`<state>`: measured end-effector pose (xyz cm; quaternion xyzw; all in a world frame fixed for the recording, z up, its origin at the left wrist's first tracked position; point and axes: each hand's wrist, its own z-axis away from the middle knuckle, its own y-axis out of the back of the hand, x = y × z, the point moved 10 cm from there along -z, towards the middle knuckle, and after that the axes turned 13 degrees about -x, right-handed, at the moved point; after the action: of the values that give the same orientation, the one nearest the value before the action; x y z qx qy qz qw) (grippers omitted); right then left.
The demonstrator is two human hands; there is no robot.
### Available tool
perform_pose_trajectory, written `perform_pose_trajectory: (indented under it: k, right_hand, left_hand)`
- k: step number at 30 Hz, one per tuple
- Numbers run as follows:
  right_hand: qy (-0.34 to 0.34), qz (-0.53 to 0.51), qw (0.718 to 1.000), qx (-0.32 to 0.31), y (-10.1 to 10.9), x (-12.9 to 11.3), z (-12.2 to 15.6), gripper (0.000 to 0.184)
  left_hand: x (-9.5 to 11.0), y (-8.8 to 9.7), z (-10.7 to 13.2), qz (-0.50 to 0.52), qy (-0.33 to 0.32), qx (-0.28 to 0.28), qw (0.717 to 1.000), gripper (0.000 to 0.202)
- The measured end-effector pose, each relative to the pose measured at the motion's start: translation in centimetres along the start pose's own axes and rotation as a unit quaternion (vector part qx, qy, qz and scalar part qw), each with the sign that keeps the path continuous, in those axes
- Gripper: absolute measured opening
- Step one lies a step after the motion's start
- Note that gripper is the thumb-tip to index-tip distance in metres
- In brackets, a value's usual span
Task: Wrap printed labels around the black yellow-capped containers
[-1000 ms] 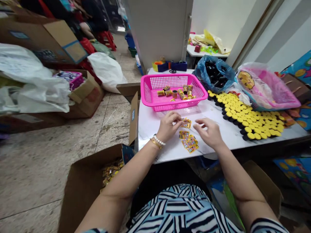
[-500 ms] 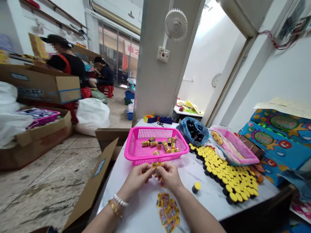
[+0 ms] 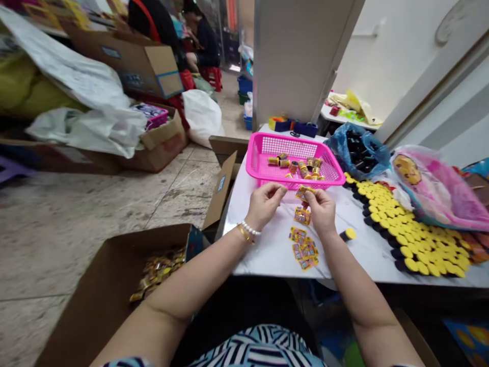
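In front of the pink basket (image 3: 263, 179), my right hand (image 3: 323, 208) pinches a small yellow printed label (image 3: 303, 192) between thumb and fingers. My left hand (image 3: 266, 203) is held just left of it, apart from the label, thumb and fingertips pressed together; whatever may be between them is too small to make out. Below my right hand, more printed labels (image 3: 305, 250) lie overlapping on the white table (image 3: 263, 255). Inside the basket are several small cylinders (image 3: 304, 169) with yellow printed wraps. One black cylinder with a yellow cap (image 3: 348, 234) lies tilted beside my right wrist.
Rows of yellow-capped black cylinders (image 3: 416, 224) cover the table's right side, beside a blue bag (image 3: 357, 153) of black pieces and a pink lined basket (image 3: 454, 193). A carton (image 3: 95, 285) with wrapped pieces stands low left. Two people sit in the back.
My view has tilted down and shifted left. My hands, earlier together at the label, are now apart; the label stays in the right one. The lone capped cylinder now lies tilted.
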<state>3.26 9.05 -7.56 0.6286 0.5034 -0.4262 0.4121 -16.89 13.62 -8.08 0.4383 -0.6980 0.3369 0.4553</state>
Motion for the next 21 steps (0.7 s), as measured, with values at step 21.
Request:
perform_pose_trajectory:
  k: [21]
  right_hand:
    - [0.034, 0.091, 0.995, 0.010, -0.4, 0.3, 0.5, 0.029]
  left_hand:
    - [0.0, 0.1, 0.9, 0.056, 0.028, 0.065, 0.996, 0.037]
